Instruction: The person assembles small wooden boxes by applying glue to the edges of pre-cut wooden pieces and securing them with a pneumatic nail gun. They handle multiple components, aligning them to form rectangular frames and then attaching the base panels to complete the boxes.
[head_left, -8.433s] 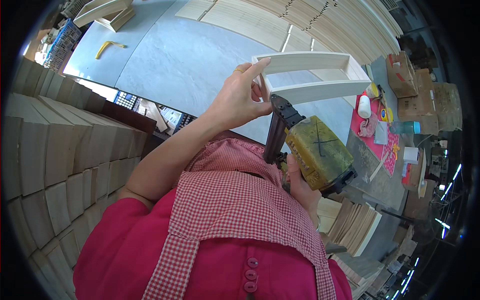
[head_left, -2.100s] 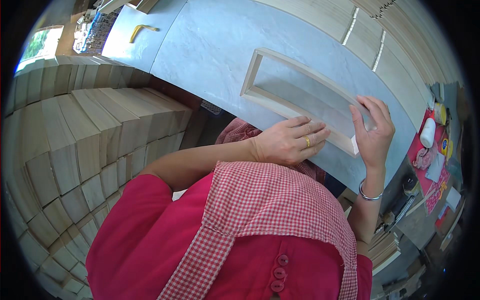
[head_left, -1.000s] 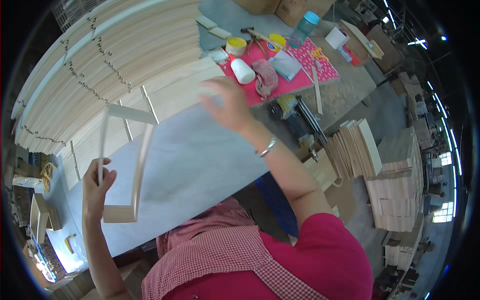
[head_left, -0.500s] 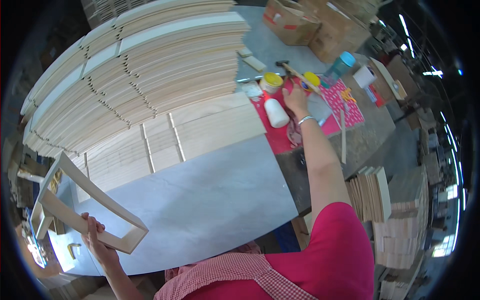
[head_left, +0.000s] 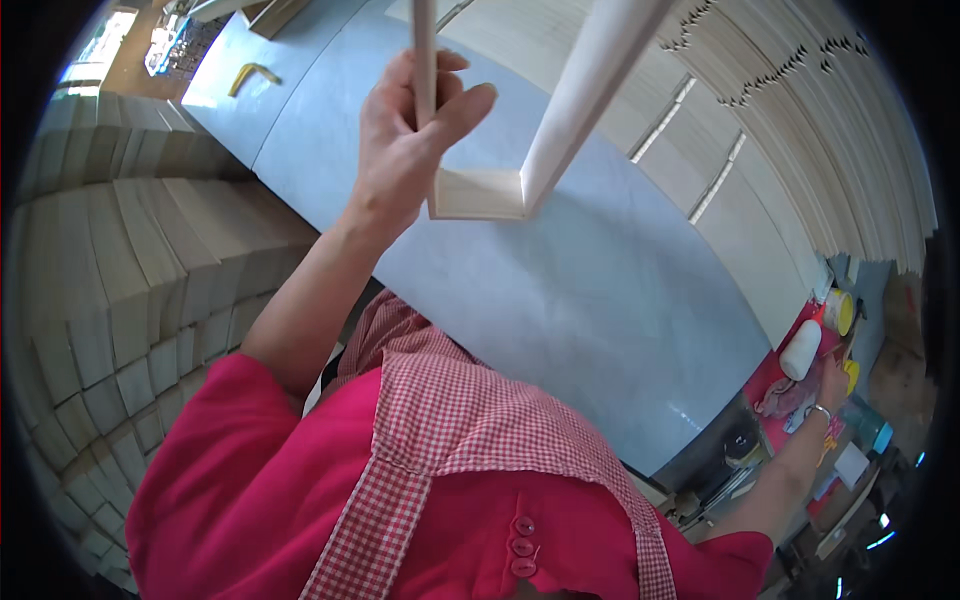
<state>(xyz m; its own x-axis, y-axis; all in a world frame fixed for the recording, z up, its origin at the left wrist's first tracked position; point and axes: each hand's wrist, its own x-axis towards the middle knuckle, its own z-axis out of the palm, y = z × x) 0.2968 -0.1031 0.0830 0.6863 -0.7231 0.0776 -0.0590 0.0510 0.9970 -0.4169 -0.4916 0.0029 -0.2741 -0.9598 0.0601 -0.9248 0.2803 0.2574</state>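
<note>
My left hand (head_left: 405,140) grips one long side of a pale wooden frame (head_left: 585,100). The frame is held above the grey-white tabletop (head_left: 590,320), and its far end runs out of view at the top. Off to the right, my right hand (head_left: 832,388) reaches among small supplies on a pink cloth. Its fingers are small and partly hidden, so their hold cannot be made out. Close to it are a white squeeze bottle (head_left: 800,350) with a red tip, a tub with yellow on it (head_left: 839,312) and a second yellow item (head_left: 852,376).
Tall stacks of pale boards (head_left: 820,120) stand across the table at the upper right. More stacked wood (head_left: 130,260) rises at the left beside the table edge. A yellow angled tool (head_left: 252,76) lies at the upper left. A blue-capped bottle (head_left: 880,436) is beyond my right wrist.
The view has swung toward the left, so the frame and my left hand now appear near the top middle. My right hand still reaches among the supplies, now at the right edge.
</note>
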